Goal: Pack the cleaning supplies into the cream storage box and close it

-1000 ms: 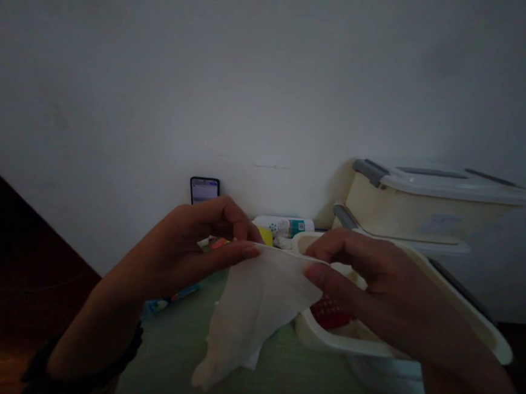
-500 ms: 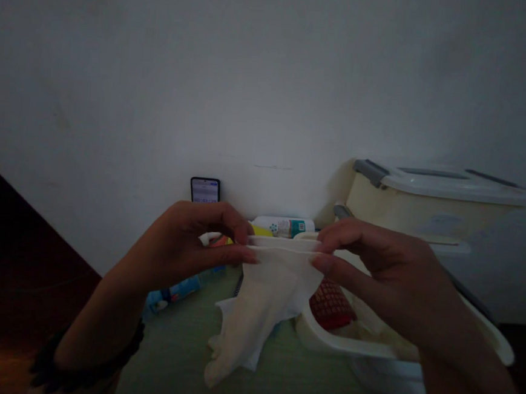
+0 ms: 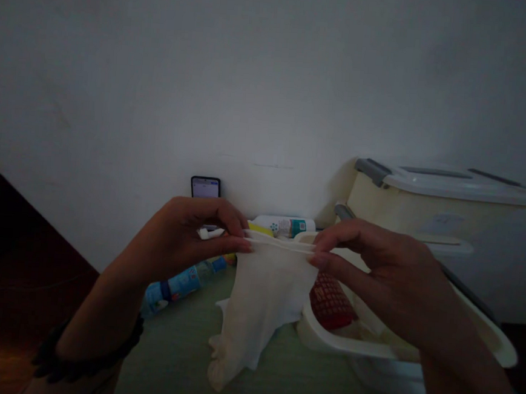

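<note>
Left hand (image 3: pixel 178 233) and right hand (image 3: pixel 379 273), fingers pinching a limp white item (image 3: pixel 268 306), partly obscure a blue-labelled bottle (image 3: pixel 184 285) and an open cream bin (image 3: pixel 346 344).

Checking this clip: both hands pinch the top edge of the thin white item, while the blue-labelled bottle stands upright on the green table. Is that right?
Not quite: in the head view, the blue-labelled bottle lies on its side on the green table. The left hand and right hand do pinch the thin white item's top edge.

Home rm, prob.: plain wall (image 3: pixel 271 88), lidded storage box (image 3: pixel 389 210), phone (image 3: pixel 206 188), blue-label btl (image 3: pixel 180 286).
</note>
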